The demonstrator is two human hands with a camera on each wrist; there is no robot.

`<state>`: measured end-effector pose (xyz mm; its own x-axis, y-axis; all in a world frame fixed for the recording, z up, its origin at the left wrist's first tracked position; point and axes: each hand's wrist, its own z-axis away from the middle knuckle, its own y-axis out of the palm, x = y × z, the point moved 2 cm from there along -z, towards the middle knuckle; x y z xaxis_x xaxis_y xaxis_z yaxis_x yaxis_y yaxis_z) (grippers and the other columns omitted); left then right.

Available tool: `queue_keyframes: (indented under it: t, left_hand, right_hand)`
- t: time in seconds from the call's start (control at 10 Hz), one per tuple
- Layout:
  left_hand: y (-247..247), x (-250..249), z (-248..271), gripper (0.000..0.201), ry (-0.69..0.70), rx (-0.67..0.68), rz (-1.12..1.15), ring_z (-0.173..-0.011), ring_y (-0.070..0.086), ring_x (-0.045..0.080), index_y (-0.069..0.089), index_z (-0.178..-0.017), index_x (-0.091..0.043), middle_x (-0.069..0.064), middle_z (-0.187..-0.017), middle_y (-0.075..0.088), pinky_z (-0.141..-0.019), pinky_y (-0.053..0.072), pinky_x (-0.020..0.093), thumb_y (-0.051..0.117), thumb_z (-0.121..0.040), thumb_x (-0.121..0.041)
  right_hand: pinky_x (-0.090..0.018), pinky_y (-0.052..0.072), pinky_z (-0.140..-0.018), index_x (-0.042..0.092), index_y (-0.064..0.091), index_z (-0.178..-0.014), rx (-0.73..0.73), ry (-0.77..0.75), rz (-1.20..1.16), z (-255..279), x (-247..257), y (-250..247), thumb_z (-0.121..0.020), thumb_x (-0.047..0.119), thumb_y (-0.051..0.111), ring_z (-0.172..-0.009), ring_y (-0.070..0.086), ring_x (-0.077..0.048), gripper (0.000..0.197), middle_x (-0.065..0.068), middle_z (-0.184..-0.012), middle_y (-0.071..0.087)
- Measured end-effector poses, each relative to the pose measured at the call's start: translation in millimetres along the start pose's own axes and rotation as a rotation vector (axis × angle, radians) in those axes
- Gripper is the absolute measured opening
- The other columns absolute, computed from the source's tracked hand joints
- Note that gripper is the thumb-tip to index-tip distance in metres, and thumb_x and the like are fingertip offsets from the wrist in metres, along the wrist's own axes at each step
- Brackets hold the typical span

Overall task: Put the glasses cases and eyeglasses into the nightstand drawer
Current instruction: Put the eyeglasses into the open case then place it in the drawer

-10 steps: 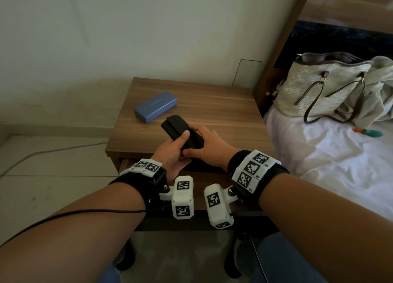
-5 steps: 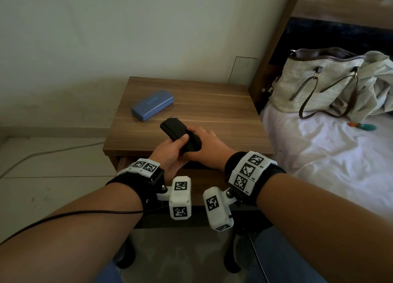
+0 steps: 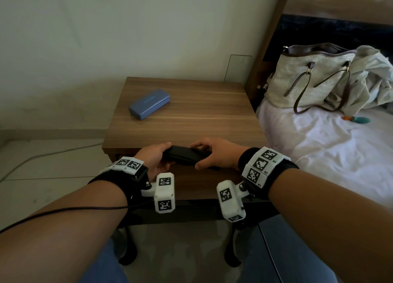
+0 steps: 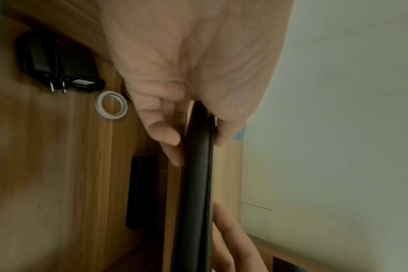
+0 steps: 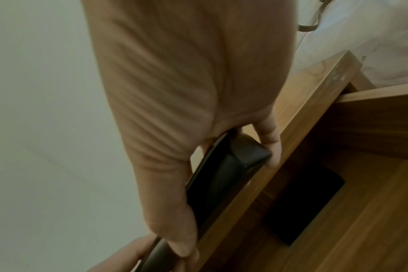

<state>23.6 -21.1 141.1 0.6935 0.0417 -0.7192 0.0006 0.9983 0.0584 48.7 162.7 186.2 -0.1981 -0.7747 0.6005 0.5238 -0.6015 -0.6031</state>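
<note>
Both hands hold a black glasses case (image 3: 185, 155) level at the front edge of the wooden nightstand (image 3: 187, 123), over the open drawer (image 3: 191, 185). My left hand (image 3: 167, 156) grips its left end, thumb on top and fingers underneath. My right hand (image 3: 196, 156) grips the right end the same way. The left wrist view shows the black case (image 4: 196, 184) edge-on between thumb and fingers. In the right wrist view the black case (image 5: 221, 174) hangs beside the drawer's rim. A blue glasses case (image 3: 149, 103) lies on the nightstand top, back left. No loose eyeglasses are visible.
Inside the drawer lie a black charger with its cable (image 4: 56, 68), a roll of tape (image 4: 111, 105) and a flat black object (image 4: 141, 191). A bed with a white sheet (image 3: 329, 151) and a woven handbag (image 3: 306, 78) stands to the right. A cable runs over the floor on the left.
The black case went from tilted above the nightstand top to level at its front edge, lower and nearer me. My hands slid apart to its two ends.
</note>
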Motion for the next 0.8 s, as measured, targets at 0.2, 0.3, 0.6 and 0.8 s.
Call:
queue_keyframes:
  t: [0.2, 0.3, 0.6, 0.8]
  left_hand:
    - [-5, 8, -2, 0.031, -0.033, -0.084, -0.101, -0.057, 0.060, 0.018, 0.052, -0.121, -0.005, 0.019, -0.115, 0.065, -0.046, 0.045, 0.024, 0.056, -0.095, -0.023]
    - [-7, 9, -5, 0.029, -0.052, -0.113, -0.142, -0.066, 0.057, 0.020, 0.052, -0.120, -0.005, 0.016, -0.111, 0.061, -0.052, 0.044, 0.028, 0.055, -0.096, -0.022]
    - [2, 21, -21, 0.027, -0.151, -0.129, -0.215, -0.115, 0.058, 0.036, 0.050, -0.119, -0.002, 0.017, -0.104, 0.059, -0.076, 0.049, 0.035, 0.053, -0.097, -0.018]
    - [6, 34, -39, 0.019, -0.065, -0.094, -0.308, -0.066, 0.057, 0.019, 0.060, -0.109, -0.003, 0.021, -0.124, 0.060, -0.059, 0.053, 0.034, 0.053, -0.095, -0.013]
  right_hand:
    - [-0.037, 0.044, -0.103, 0.024, 0.039, -0.144, -0.020, 0.151, -0.017, 1, -18, 2, -0.076, 0.033, 0.077, -0.122, 0.049, -0.023, 0.078, -0.005, -0.141, 0.046]
    - [-0.042, 0.049, -0.100, 0.019, 0.036, -0.145, -0.013, 0.262, -0.049, 0, -33, 4, -0.075, 0.035, 0.077, -0.116, 0.056, -0.026, 0.082, -0.009, -0.136, 0.051]
    - [-0.040, 0.050, -0.099, 0.001, 0.062, -0.116, -0.046, 0.418, -0.425, -15, -61, 23, -0.086, 0.016, 0.066, -0.101, 0.066, -0.028, 0.034, -0.016, -0.106, 0.068]
    - [-0.039, 0.050, -0.094, 0.000, 0.058, -0.115, -0.025, 0.502, -0.587, -26, -74, 25, -0.093, 0.011, 0.056, -0.100, 0.062, -0.027, 0.025, -0.010, -0.095, 0.062]
